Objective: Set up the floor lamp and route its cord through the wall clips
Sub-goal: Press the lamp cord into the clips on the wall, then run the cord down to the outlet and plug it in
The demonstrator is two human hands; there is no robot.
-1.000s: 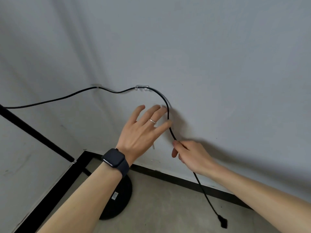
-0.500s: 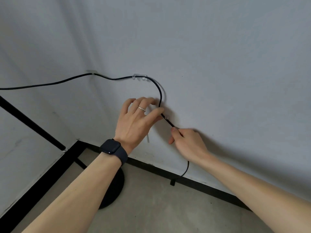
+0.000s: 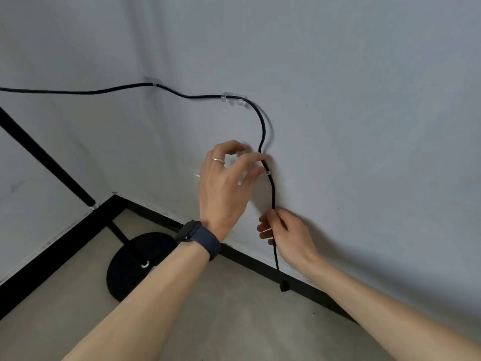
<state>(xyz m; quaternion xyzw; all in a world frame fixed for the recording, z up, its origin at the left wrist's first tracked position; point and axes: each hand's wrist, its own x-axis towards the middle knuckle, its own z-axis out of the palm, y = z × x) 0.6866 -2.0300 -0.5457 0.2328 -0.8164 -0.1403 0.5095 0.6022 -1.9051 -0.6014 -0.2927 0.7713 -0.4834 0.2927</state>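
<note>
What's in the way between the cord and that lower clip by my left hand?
Nothing visible. The black cord already lies across the small clear clip, with the left hand's fingertips touching it there and the right hand holding it below. Bare wall around.

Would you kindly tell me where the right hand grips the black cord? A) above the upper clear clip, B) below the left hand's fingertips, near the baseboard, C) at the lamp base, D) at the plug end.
B: the right hand pinches the black cord low on the wall, beneath the left hand, well under the upper clear clip.
</note>
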